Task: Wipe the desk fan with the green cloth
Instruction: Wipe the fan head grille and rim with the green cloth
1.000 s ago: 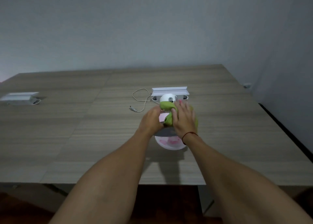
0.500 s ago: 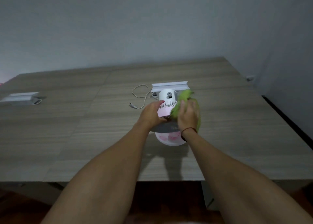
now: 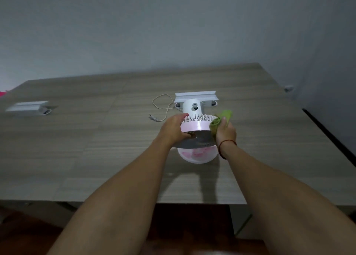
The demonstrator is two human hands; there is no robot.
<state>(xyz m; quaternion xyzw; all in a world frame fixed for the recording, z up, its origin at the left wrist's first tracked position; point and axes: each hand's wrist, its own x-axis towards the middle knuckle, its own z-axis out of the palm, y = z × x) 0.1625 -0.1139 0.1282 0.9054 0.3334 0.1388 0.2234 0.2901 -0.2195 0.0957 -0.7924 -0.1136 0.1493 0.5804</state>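
Though both forearms are cut off by the bottom edge, two hands show: the left grip (image 3: 174, 128) curls round the left rim of the one fan (image 3: 194, 127), its thumb hard to make out beneath, while the right grip (image 3: 226, 132) pinches the one green cloth (image 3: 221, 118) against the right rim. The fan's round base (image 3: 196, 157), blurred, sits on the table (image 3: 96, 148), partly hidden under the tilted head. Behind lie one loose cable (image 3: 163, 108) and two white boxes, one just behind the fan (image 3: 195, 96), one far left (image 3: 27, 107), both too dim to identify.
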